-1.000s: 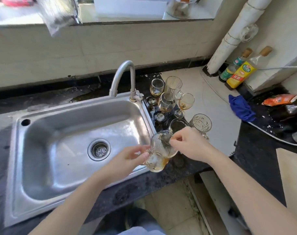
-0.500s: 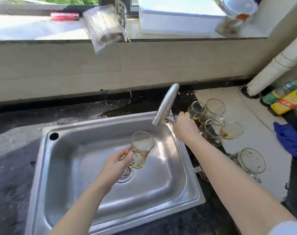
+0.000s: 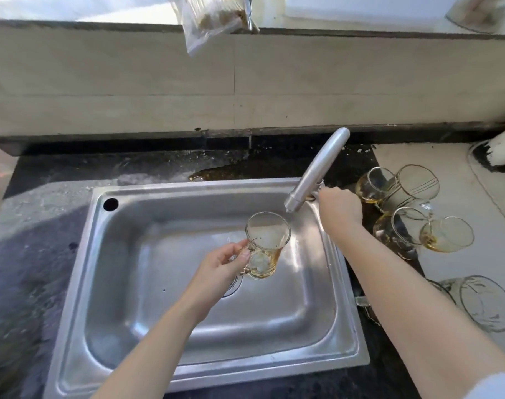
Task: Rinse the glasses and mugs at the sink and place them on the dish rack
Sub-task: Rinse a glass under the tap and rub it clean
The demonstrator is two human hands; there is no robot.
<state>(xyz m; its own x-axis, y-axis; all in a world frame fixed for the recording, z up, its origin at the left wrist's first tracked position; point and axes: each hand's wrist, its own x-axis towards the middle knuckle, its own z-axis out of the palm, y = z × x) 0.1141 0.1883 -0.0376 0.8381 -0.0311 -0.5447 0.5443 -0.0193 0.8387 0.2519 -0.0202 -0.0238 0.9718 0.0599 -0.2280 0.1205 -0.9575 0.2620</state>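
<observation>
Left grip [image 3: 222, 263] curled round the handle of glass mug [image 3: 267, 246], thumb on top. Mug is mouth up over the sink [image 3: 216, 187] basin at frame centre, just below the faucet [image 3: 317, 174] spout, apart from it. Amber dregs in mug bottom. Right grip [image 3: 339, 207] fingers curled on tap lever [image 3: 317, 190] at faucet base, 2 o'clock of mug; lever mostly hidden. Dirty glasses [image 3: 401, 194] cluster on desk [image 3: 461, 168] at 3 o'clock of sink, some with amber dregs. Stemmed glass [image 3: 447, 234] on cluster's near side. More mugs [image 3: 484, 303] at 4 o'clock, partly behind right forearm. Clear bag [image 3: 211, 24] hangs off sill at 12 o'clock. White pipe [image 3: 502, 146] at 2 o'clock, frame edge.
</observation>
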